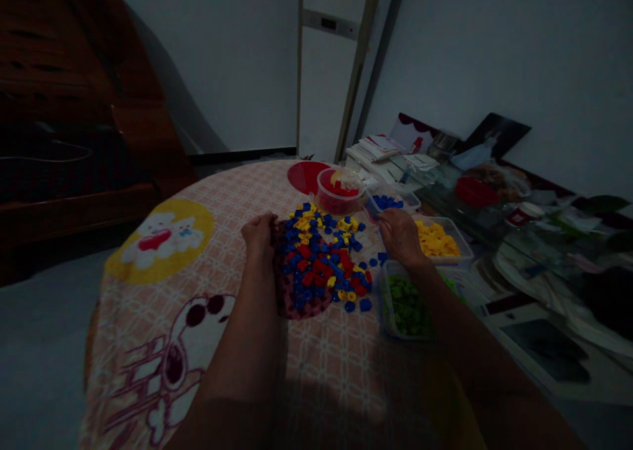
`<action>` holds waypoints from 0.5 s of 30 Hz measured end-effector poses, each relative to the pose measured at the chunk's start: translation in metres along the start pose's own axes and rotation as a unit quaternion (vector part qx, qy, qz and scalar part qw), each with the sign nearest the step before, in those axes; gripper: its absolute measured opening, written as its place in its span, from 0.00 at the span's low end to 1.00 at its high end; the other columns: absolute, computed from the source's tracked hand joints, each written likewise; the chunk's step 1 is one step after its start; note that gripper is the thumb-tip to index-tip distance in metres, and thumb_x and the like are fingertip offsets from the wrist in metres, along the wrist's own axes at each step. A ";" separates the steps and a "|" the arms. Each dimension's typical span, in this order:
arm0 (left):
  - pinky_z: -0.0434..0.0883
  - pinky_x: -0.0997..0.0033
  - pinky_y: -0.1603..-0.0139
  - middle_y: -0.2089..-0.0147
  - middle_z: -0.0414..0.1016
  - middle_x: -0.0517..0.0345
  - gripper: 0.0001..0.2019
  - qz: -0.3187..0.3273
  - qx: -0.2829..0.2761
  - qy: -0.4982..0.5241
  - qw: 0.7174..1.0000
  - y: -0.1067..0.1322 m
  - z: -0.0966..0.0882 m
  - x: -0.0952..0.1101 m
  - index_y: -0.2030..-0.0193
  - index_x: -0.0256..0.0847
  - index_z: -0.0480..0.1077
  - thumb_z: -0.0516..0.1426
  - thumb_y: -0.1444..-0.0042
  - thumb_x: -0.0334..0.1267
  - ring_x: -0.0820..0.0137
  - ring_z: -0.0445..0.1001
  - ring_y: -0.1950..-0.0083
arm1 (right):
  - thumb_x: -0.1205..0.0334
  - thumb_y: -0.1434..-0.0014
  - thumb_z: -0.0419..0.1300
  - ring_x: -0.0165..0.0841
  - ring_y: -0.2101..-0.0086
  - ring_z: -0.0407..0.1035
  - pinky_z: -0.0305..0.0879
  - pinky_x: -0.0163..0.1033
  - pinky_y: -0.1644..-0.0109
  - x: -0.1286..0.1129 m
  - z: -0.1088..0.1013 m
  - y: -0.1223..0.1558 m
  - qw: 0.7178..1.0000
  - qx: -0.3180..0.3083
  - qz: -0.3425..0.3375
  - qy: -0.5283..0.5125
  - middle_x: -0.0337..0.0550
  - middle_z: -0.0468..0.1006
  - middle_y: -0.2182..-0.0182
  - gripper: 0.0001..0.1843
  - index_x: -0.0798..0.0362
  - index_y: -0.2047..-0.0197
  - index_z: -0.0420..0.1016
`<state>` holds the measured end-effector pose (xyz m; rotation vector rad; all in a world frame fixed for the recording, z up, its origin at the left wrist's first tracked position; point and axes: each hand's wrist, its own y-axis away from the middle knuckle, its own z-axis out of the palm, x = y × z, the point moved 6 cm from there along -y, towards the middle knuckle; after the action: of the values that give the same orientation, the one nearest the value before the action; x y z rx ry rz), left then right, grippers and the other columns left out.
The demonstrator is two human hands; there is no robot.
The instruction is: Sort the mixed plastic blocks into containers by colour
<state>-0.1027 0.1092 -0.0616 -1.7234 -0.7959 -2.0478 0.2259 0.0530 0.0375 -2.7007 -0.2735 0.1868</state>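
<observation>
A loose pile of small plastic building blocks [316, 268] in blue, red and yellow lies in the middle of the table. At the pile's left edge is my left hand [258, 233], its fingers curled closed; whatever they may hold is hidden. My right hand [399, 237] is closed over the near side of a see-through box of blue blocks [387, 202], fingers pressed together on something too small to make out. Right beside it stands a box of yellow blocks [438, 240]. Under my right forearm sits a box of green blocks [408, 301], partly covered by the arm.
A round tub [339, 202] with red pieces stands behind the pile, next to a red lid [306, 177]. The patterned tablecloth [237, 192] covers the round table. Along the right, a glass-topped surface carries papers [378, 148], a paper cup [525, 214] and other clutter.
</observation>
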 end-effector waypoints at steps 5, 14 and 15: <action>0.67 0.73 0.77 0.80 0.69 0.60 0.05 -0.062 -0.041 0.064 0.995 0.003 0.004 -0.004 0.74 0.38 0.72 0.59 0.49 0.33 0.72 0.67 0.79 | 0.66 0.34 0.52 0.45 0.51 0.73 0.66 0.46 0.44 -0.013 0.006 -0.011 0.993 -0.104 -0.045 -0.023 0.55 0.81 0.52 0.20 0.55 0.46 0.80; 0.64 0.74 0.79 0.80 0.69 0.60 0.06 -0.057 -0.052 0.080 0.994 0.002 0.005 -0.006 0.75 0.38 0.72 0.58 0.48 0.34 0.73 0.66 0.81 | 0.71 0.37 0.53 0.44 0.45 0.71 0.65 0.47 0.40 -0.026 0.052 -0.033 0.989 -0.140 -0.047 -0.005 0.52 0.80 0.46 0.24 0.52 0.39 0.75; 0.64 0.74 0.80 0.80 0.69 0.60 0.06 -0.057 -0.053 0.078 0.994 0.002 0.005 -0.006 0.75 0.38 0.71 0.58 0.48 0.34 0.73 0.65 0.81 | 0.71 0.37 0.52 0.44 0.44 0.71 0.65 0.47 0.40 -0.026 0.057 -0.034 0.989 -0.139 -0.050 -0.002 0.53 0.79 0.46 0.25 0.52 0.39 0.75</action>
<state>-0.0965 0.1102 -0.0661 -1.5784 -0.7649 -2.3070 0.1855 0.0999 0.0019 -2.9535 -0.4656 0.1336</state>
